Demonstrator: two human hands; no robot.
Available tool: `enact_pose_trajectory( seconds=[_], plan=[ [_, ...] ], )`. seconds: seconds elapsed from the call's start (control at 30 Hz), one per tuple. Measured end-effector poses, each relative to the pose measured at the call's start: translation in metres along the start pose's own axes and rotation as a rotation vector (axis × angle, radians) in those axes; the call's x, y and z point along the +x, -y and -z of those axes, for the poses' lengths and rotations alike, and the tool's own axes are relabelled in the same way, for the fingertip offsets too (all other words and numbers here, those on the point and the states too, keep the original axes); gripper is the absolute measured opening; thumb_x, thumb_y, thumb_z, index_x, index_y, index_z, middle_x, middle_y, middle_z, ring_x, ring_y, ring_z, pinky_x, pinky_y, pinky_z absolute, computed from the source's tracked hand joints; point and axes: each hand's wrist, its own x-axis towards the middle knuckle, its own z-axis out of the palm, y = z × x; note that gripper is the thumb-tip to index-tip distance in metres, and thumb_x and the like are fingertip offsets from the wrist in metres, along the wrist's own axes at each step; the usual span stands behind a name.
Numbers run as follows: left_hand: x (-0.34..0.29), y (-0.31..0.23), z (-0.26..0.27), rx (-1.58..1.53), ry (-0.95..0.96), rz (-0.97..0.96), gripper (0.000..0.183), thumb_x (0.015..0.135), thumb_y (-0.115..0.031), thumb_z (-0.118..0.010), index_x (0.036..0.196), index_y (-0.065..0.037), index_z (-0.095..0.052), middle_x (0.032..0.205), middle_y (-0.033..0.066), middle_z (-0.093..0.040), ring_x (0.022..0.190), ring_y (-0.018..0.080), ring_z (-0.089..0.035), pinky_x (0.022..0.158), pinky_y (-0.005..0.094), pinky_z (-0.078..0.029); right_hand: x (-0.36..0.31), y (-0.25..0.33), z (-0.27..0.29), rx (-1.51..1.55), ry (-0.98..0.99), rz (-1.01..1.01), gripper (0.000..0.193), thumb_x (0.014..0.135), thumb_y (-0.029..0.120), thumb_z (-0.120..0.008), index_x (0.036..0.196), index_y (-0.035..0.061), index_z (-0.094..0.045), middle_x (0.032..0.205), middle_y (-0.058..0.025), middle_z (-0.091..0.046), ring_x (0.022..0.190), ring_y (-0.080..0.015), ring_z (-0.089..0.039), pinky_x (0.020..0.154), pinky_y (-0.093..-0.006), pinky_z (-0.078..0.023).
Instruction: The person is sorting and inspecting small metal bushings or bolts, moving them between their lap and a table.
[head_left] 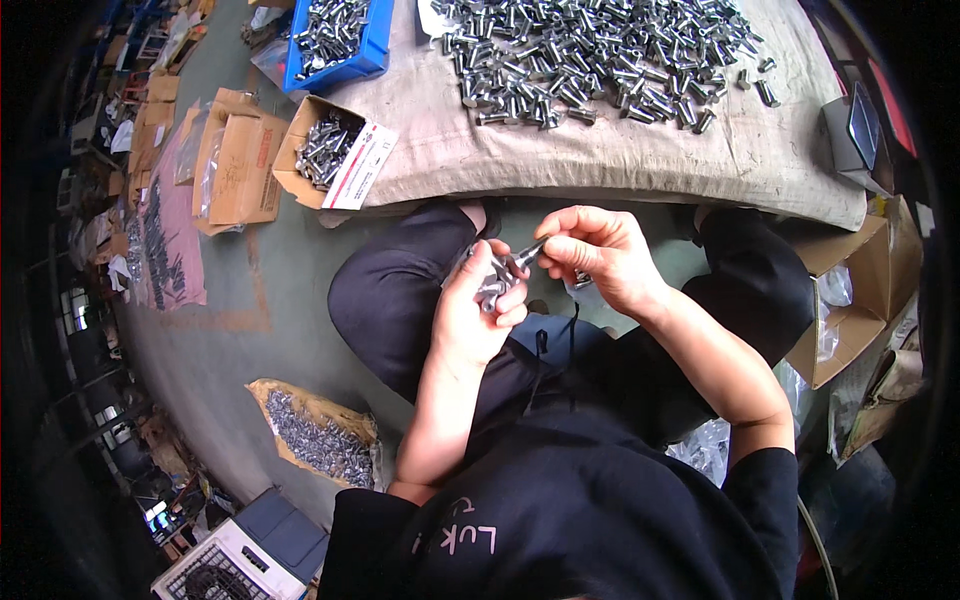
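Above my lap, my left hand [462, 325] is curled around several shiny metal bolts [490, 292]. My right hand [615, 262] pinches one bolt [532, 253] between thumb and fingertips, close beside the left fingers. Under the right fingers some more small metal shows, too small to name. Ahead of both hands is a cloth-covered table [720, 160] with a big loose pile of bolts [590, 65]. At its left edge stand a blue plastic bin [372, 58] and a small open carton [362, 168], both holding metal bolts.
An open cardboard box [248, 170] stands on the floor at the left. Nearer lies a torn brown sack [262, 388] with small metal parts. Another cardboard box [862, 330] with clear plastic is at the right. A dark-screened device [864, 124] leans at the table's right edge.
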Motion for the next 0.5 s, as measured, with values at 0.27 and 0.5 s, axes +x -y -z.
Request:
enact_pose_trajectory(
  seconds=[0.27, 0.5],
  plan=[
    [-0.010, 0.002, -0.022, 0.340, -0.069, -0.145, 0.026, 0.083, -0.013, -0.058, 0.106, -0.003, -0.050, 0.083, 0.0105, -0.058, 0.055, 0.0092, -0.049, 0.041, 0.0178, -0.037, 0.002, -0.008, -0.005, -0.016, -0.007, 0.150, 0.017, 0.077, 0.004, -0.063, 0.094, 0.0016, -0.060, 0.079, -0.0012, -0.060, 0.066, -0.0060, -0.054, 0.059, -0.0189, -0.044],
    [-0.007, 0.005, -0.023, 0.435, -0.086, -0.290, 0.023, 0.080, -0.002, -0.058, 0.103, -0.002, -0.054, 0.079, 0.0101, -0.060, 0.052, 0.0065, -0.047, 0.039, 0.0166, -0.035, 0.003, -0.011, -0.009, 0.053, -0.018, 0.210, 0.019, 0.077, 0.004, -0.063, 0.096, 0.0014, -0.060, 0.081, -0.0016, -0.060, 0.067, -0.0065, -0.053, 0.060, -0.0194, -0.043]
  ],
)
